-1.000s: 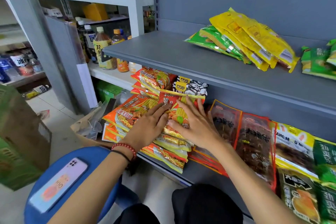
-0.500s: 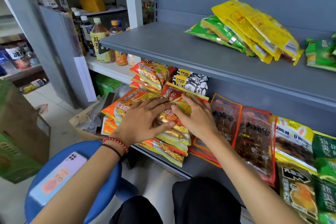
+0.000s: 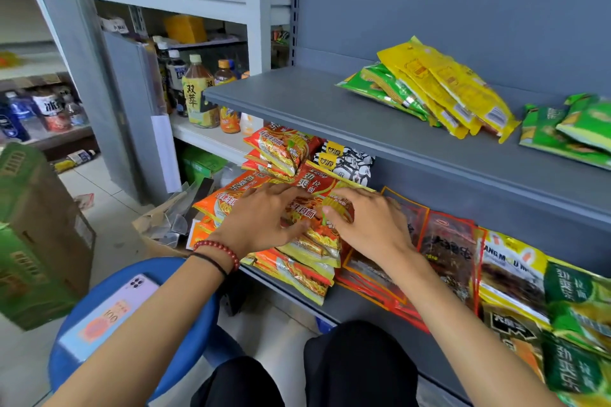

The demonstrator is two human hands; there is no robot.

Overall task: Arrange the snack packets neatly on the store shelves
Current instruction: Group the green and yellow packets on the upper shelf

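we see a person's two bare hands resting on a stack of red and yellow noodle snack packets (image 3: 304,261) at the left end of the lower shelf (image 3: 363,311), where the near ends of the stack hang a little past the front edge.

the left hand (image 3: 261,218) lies flat on the top packet (image 3: 314,182), fingers straight and spread apart. the right hand (image 3: 367,225) lies beside it, fingers loosely apart over the packet's right side and its thumb pressing the wrapper. neither hand seems to clamp anything.

the top packet's long axis runs from the front edge towards the back panel, skewed slightly to the left. its red printed end points to the back and its yellow end to the front.

we judge the step to be squaring this stack. to do it well, we would press lightly with flat palms, nudge the top packet until its sides line up with those beneath, then slide the whole stack back from the front edge. the slick wrappers will likely slip if pushed from one side only.

just right of the stack lie dark red packets (image 3: 446,248). behind it sits a black and white packet (image 3: 350,162).
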